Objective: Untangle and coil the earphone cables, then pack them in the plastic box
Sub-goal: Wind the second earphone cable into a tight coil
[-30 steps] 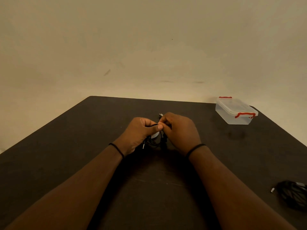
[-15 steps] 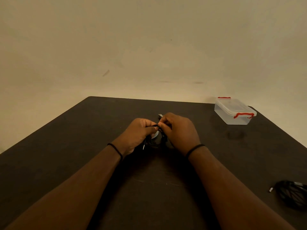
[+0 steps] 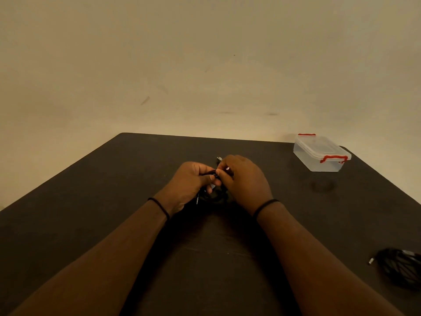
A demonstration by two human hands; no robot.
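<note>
Hands pinching one black cable (image 3: 213, 194): left hand (image 3: 190, 182) should anchor the bundle while right hand (image 3: 242, 177) winds even, slack loops.

No legible text, label, brand, number or sign anywhere in view.

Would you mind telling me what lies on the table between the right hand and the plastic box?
Only bare dark table separates the right hand from the plastic box, per the head view.
</note>
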